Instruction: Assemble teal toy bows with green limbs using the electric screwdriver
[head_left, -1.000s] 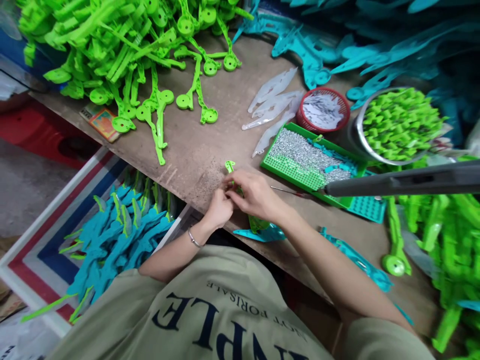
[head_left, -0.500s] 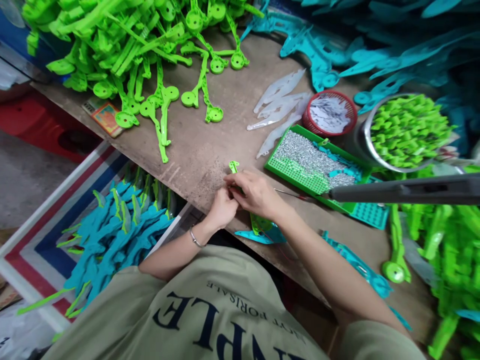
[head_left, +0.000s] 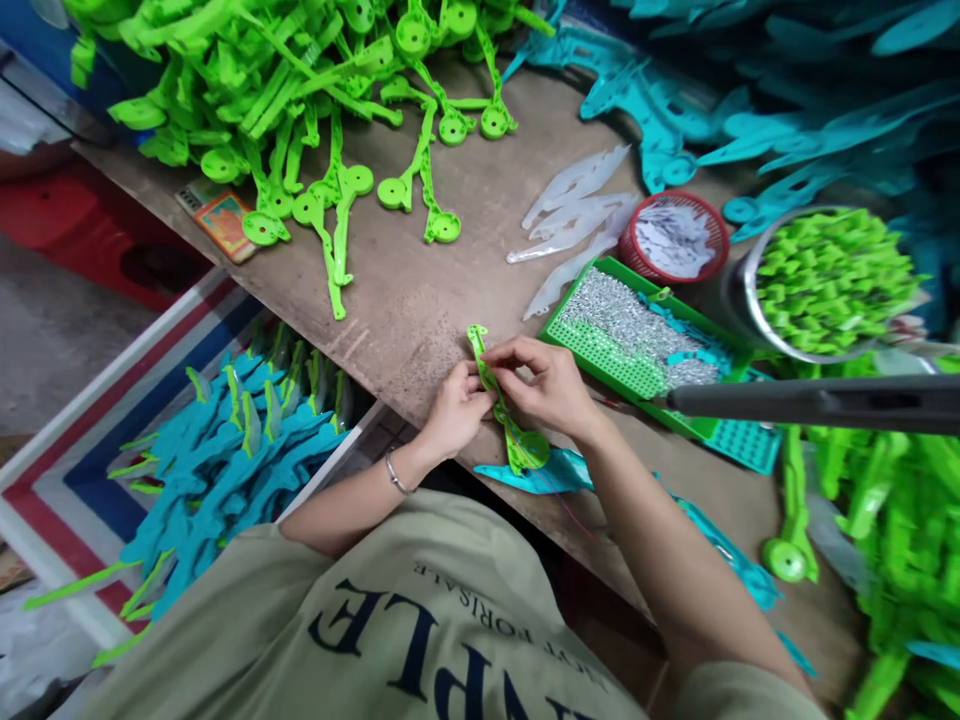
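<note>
A long lime-green plastic part (head_left: pixel 516 437) with a round end stands slanted near the table's front edge, a thin wire trailing from it. My left hand (head_left: pixel 457 410) grips its middle from the left, thumb and fingers closed on it. From the right, my right hand (head_left: pixel 551 388) has its fingers pinched at the same part's upper half; whether a small piece is between the fingertips is hidden. Beneath the round end lies a blue plastic piece (head_left: pixel 551 473), partly covered by the green part and my right forearm.
A green basket (head_left: pixel 559 338) of small metal pieces sits right of my hands, a dark rod-shaped tool (head_left: pixel 810 402) crossing over it. Behind stand a red basket (head_left: pixel 628 248) and a metal pot (head_left: pixel 739 290). Green parts (head_left: pixel 247 90) heap at back left; a box (head_left: pixel 45 460) holds assembled pieces.
My hands have moved apart, the right one shifting right, which uncovers more of the green part and its round end. The view has shifted slightly.
</note>
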